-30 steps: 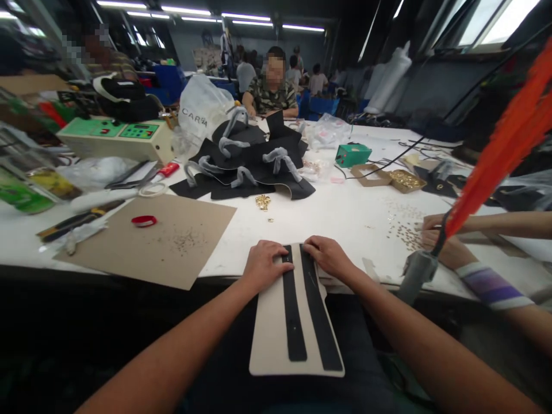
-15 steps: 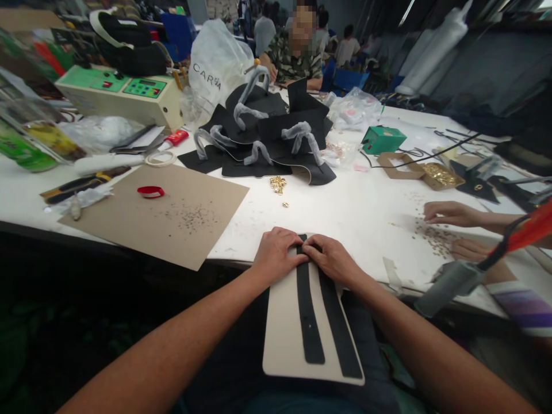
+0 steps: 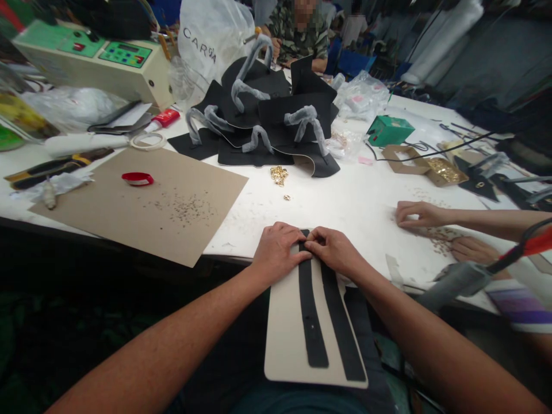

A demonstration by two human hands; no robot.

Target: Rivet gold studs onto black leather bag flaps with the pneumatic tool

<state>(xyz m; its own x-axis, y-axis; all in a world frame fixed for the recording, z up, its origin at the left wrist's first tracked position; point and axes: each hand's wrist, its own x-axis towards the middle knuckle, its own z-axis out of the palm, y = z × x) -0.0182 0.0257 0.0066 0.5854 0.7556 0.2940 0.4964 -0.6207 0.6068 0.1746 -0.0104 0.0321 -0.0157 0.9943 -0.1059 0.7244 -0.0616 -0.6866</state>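
Note:
A beige panel (image 3: 285,339) with rounded corners lies across my lap, its far end against the table edge. Two black strips are on it: a left strip (image 3: 309,305) with small holes near its close end, and a right strip (image 3: 338,322) along the panel's side. My left hand (image 3: 279,250) is closed at the far end of the left strip, thumb and fingers on its edge. From the other side my right hand (image 3: 334,250) pinches the same end. The fingertips nearly meet there and partly hide the strip.
Black bag pieces (image 3: 259,118) with wrapped handles are piled beyond small gold metal parts (image 3: 279,174). Brown board (image 3: 215,190) holds dark bits and a red ring (image 3: 137,179). At right, a co-worker's hands (image 3: 420,215) are among small pieces, near a grey tool (image 3: 459,282).
My view has tipped downward a little, so the table things sit higher in it. The co-worker's far hand has moved left. Both my hands stay at the strip's far end, the right fingers slightly shifted.

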